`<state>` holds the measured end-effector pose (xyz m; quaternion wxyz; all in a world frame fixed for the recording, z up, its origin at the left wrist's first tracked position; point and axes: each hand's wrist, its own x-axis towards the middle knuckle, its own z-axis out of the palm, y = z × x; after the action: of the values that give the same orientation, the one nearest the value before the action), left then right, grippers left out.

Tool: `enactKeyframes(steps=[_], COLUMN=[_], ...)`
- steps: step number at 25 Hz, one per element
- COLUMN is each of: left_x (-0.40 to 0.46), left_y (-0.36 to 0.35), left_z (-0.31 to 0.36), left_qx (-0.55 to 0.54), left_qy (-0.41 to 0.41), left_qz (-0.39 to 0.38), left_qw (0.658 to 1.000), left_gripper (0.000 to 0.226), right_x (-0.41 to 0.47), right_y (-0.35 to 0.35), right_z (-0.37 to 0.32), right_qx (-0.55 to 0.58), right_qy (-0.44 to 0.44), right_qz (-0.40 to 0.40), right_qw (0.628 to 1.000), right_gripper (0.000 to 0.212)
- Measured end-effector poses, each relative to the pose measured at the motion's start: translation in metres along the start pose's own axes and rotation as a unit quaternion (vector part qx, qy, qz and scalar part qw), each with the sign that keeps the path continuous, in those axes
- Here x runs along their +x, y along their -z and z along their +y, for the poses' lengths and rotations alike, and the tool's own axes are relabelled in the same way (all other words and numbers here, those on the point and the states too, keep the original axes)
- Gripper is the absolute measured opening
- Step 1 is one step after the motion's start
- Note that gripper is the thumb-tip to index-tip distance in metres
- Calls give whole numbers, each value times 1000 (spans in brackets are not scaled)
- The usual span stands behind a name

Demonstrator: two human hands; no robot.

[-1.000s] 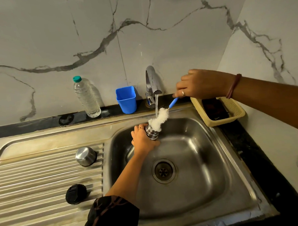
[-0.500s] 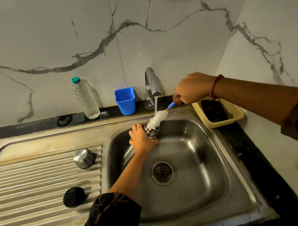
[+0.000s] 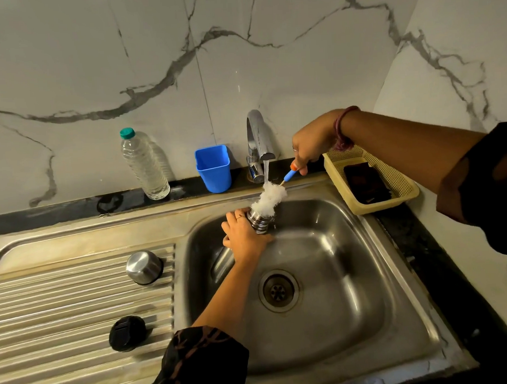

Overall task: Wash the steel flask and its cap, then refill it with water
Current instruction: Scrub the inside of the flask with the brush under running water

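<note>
brush [image 3: 271, 197] in flask [image 3: 259, 222] mouth

No readable text, labels or numbers on any object.

Steel drainboard [image 3: 62, 301] carries a steel cap [image 3: 143, 267] and black lid [image 3: 127, 333].

Dim, warm overhead light is glinting off the sink [image 3: 331, 275] basin and tap [image 3: 258, 136], casting soft shadows, while wide-angle distortion is bowing the frame edges.
</note>
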<state>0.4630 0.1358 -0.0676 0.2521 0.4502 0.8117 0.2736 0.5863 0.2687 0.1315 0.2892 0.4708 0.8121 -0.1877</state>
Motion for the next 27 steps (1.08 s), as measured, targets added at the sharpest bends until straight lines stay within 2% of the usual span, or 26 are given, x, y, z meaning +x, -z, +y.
enactKeyframes(steps=[4, 5, 6, 7, 9, 10, 12, 14, 19, 23, 27], left_x=[-1, 0, 1, 2, 4, 4, 4, 5, 4, 5, 3], left_y=[5, 6, 7, 8, 9, 9, 8, 5, 6, 6, 9], left_z=[-6, -7, -8, -8, -6, -6, -6, -8, -6, -7, -7], left_qx=[26, 28, 29, 28, 8, -9, -33, -31, -16, 2, 5], left_qy=[-30, -33, -37, -41, -40, -37, -35, -39, -52, -50, -51], left_qz=[-20, -26, -31, -33, -31, -31, -36, -40, -33, -15, -6], left_qw=[999, 999, 998, 998, 999, 999, 998, 998, 998, 999, 999], left_gripper=[91, 91, 90, 89, 88, 87, 85, 86, 87, 84, 82], right_x=[-16, -23, -27, -28, -24, -24, -24, -24, -29, -28, -19], right_y=[-6, -10, -14, -21, -33, -36, -35, -33, -27, -22, -16], right_z=[9, 12, 19, 26, 40, 43, 42, 38, 22, 5, -2], right_qx=[11, -20, -100, -224, -429, -471, -496, -492, -457, -335, -194], right_qy=[81, 111, 148, 178, 216, 227, 246, 250, 158, 88, 55], right_qz=[33, 60, 113, 193, 342, 366, 365, 344, 273, 174, 98], right_qw=[996, 992, 977, 938, 808, 770, 748, 760, 832, 922, 975], right_gripper=[24, 21, 19, 19, 27, 27, 22, 24, 34, 32, 30])
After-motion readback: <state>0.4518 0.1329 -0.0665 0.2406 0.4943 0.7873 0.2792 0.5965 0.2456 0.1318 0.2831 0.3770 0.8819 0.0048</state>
